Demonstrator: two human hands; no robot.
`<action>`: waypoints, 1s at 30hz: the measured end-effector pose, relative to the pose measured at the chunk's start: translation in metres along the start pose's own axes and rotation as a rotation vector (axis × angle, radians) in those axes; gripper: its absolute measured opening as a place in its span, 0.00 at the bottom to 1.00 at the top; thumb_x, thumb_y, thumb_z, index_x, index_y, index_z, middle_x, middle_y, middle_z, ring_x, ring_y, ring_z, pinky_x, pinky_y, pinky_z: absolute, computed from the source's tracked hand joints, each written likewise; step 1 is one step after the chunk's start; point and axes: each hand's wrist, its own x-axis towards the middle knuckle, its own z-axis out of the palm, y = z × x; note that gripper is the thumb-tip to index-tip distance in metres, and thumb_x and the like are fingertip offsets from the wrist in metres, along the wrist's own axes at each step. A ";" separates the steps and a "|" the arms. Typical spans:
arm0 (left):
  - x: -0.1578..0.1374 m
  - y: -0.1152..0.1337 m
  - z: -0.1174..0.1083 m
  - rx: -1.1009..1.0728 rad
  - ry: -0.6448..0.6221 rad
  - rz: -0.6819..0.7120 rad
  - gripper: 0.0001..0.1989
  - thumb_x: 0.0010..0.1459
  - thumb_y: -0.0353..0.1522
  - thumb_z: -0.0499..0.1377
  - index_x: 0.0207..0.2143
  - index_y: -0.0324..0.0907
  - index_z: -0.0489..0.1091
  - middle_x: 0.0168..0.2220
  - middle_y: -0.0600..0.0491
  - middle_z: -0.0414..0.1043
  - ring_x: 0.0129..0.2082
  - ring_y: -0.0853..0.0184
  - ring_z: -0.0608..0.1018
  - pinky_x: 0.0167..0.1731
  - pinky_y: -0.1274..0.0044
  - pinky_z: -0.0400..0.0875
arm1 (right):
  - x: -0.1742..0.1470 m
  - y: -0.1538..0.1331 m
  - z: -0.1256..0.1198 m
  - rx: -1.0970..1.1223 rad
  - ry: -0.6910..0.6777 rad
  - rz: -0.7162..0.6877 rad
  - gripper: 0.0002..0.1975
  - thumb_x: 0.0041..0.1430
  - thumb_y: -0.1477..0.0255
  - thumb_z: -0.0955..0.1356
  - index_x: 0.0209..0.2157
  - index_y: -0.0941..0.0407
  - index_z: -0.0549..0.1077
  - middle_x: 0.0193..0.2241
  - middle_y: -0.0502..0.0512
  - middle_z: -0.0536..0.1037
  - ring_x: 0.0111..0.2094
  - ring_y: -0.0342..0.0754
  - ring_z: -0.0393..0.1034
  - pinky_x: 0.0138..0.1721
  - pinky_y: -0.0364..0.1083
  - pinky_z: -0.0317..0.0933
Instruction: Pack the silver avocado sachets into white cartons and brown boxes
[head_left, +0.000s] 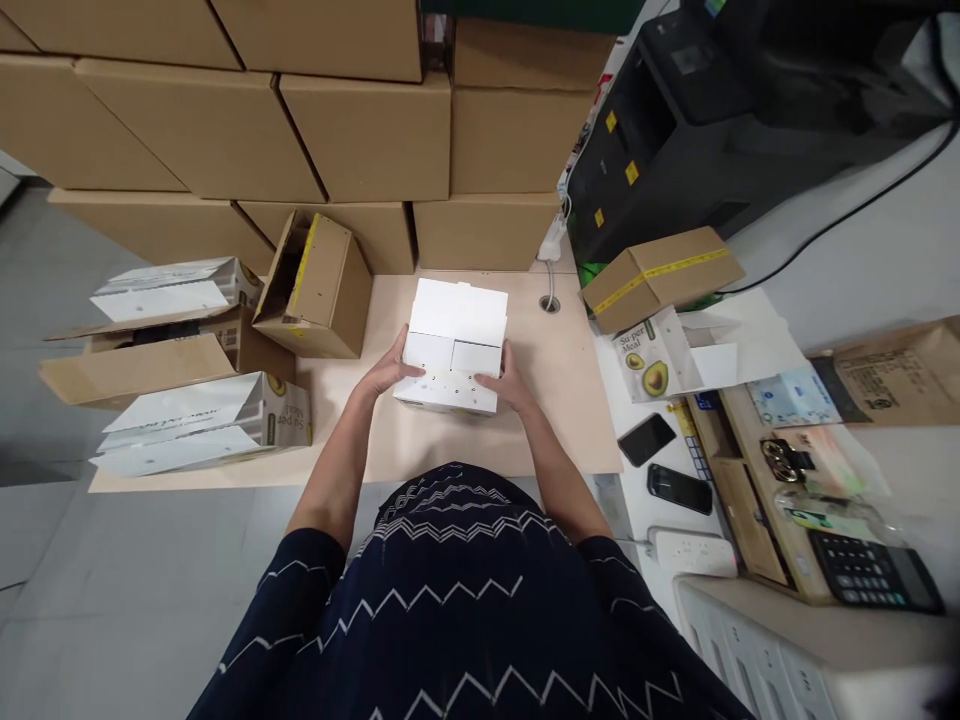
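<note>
Near the middle of the pale tabletop [562,410], a white carton [442,350] is held between both hands, its far flap [459,308] left raised and two smaller flaps folded inward. One side is clasped by the left hand [388,370], the other by the right hand [510,382]; both thumbs are laid on the top, while the remaining fingers are mostly hidden along the sides. To the left, an open brown box [337,290] and a Super Meal carton [281,412] are seen. Farther right, a tape-striped box [664,275], two smartphones [680,489] and a calculator [874,572] are placed.
</note>
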 end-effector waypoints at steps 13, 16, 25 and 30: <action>-0.060 -0.004 0.000 0.141 0.045 -0.045 0.46 0.48 0.42 0.70 0.67 0.54 0.54 0.67 0.45 0.52 0.66 0.52 0.62 0.60 0.60 0.65 | -0.005 0.000 -0.015 0.046 -0.103 0.018 0.38 0.53 0.63 0.72 0.64 0.47 0.59 0.66 0.59 0.61 0.60 0.54 0.65 0.57 0.55 0.65; -0.077 -0.005 0.005 0.249 0.129 0.023 0.34 0.51 0.44 0.69 0.60 0.53 0.66 0.67 0.47 0.48 0.70 0.52 0.52 0.61 0.62 0.64 | -0.014 0.003 -0.016 -0.003 -0.093 -0.001 0.30 0.57 0.62 0.70 0.62 0.45 0.65 0.69 0.57 0.55 0.61 0.53 0.65 0.59 0.55 0.62; -0.120 -0.006 0.011 0.382 0.130 0.051 0.24 0.64 0.46 0.55 0.60 0.53 0.67 0.69 0.49 0.44 0.64 0.52 0.63 0.63 0.56 0.62 | -0.059 -0.007 -0.028 -0.169 -0.208 -0.024 0.28 0.61 0.56 0.67 0.62 0.46 0.67 0.70 0.57 0.50 0.69 0.56 0.50 0.61 0.58 0.60; -0.119 0.010 0.026 0.513 0.194 0.003 0.24 0.65 0.47 0.53 0.59 0.50 0.68 0.68 0.46 0.48 0.65 0.48 0.60 0.62 0.53 0.60 | -0.057 -0.015 -0.012 -0.346 -0.065 -0.001 0.23 0.65 0.52 0.62 0.52 0.51 0.73 0.68 0.60 0.55 0.70 0.55 0.47 0.65 0.58 0.54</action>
